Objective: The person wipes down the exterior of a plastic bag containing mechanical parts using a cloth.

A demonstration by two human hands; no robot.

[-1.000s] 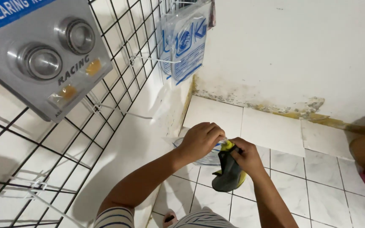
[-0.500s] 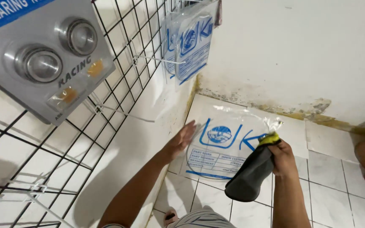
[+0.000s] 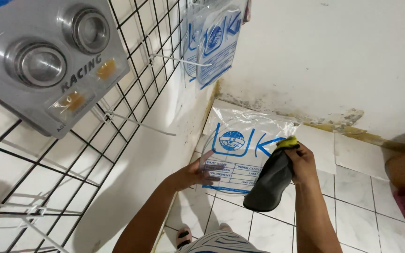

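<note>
Clear plastic bag point(image 3: 240, 150) in your left hand point(image 3: 195, 174), dark cloth point(image 3: 270, 182) in your right hand point(image 3: 302, 161).

Your left hand holds the bag from its lower left edge, thumb on the printed front and fingers mostly hidden behind it, so the bag stands flat and facing you above the white floor tiles point(image 3: 352, 187). Your right hand is closed around the upper end of the cloth, just under its yellow edge, and the cloth hangs down in front of the bag's right side, overlapping it. To your left a black wire grid point(image 3: 132, 93) carries a blister pack of bearings point(image 3: 43, 61) and more printed bags point(image 3: 212, 37). Someone else's limb shows at the right edge.
</note>
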